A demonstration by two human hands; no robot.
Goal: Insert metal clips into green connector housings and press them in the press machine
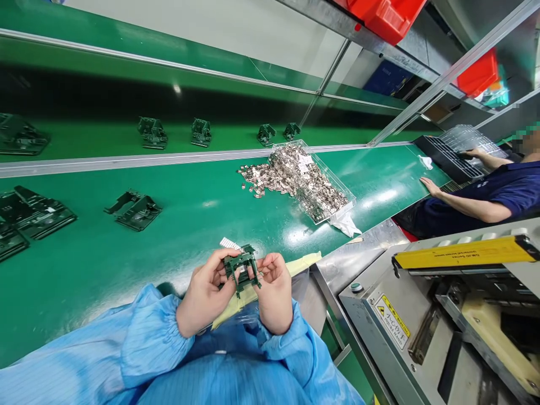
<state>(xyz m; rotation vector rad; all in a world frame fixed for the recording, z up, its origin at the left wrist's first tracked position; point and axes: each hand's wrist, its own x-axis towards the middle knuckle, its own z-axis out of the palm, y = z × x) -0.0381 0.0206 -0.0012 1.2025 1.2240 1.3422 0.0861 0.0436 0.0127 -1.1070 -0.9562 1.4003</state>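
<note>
Close to the bench's front edge, my left hand (211,292) is closed around one side of a dark green frame-like part (243,266). The fingers of my right hand (274,289) pinch its other side. Whether a small piece sits under my fingertips I cannot make out. Beyond my hands, a clear plastic tray (348,198) lies tilted, full of small silvery metal pieces (323,197), with a heap of them (270,179) spilled out at its left end. A similar dark green part (135,210) rests on the bench to the left.
More dark green parts (37,214) lie at far left on the green bench (198,197). Yellow tape (304,262) runs along the front edge. At right stands a machine (390,320) with a yellow bar (464,252). A co-worker (498,194) sits beyond, near a black tray (445,159).
</note>
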